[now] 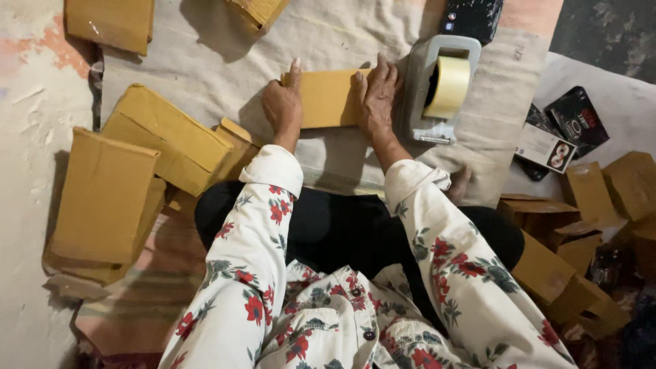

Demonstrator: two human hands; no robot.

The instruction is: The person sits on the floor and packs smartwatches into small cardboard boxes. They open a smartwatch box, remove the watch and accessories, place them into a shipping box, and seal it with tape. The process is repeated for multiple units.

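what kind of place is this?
Probably an informal, floor-level packing spot, maybe at home. Both hands, left hand and right hand, press a brown cardboard box on a cloth, beside a tape dispenser and a pile of boxes.

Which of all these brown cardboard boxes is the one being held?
The small flat box on the cloth, beside the tape dispenser. The left hand and right hand press on its two ends; the other boxes lie untouched in piles at either side.
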